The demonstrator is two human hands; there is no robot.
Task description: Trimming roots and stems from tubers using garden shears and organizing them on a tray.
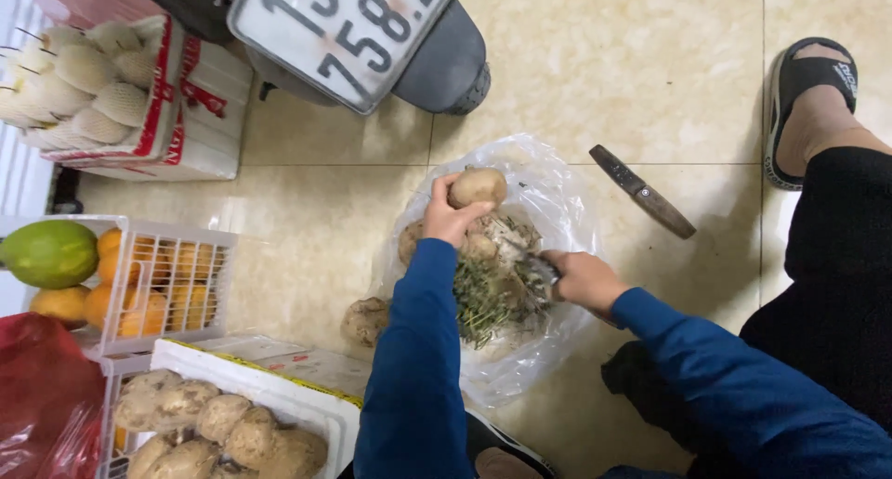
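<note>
Fingers of my left hand [452,217] are curled shut around a brown tuber [478,186], which sits just above the fingertips over the clear plastic bag [557,196]. I see my right hand [583,280] closed on a small knife [537,267], its blade pointing toward the roots and trimmings [488,302] just beside those fingers.

1. Glossy beige tiled floor [650,79] fills the frame.
2. At centre lies a clear plastic bag [557,191].
3. A dark knife [643,191] lies right of it.
4. A lone tuber [364,321] sits lower centre-left.
</note>
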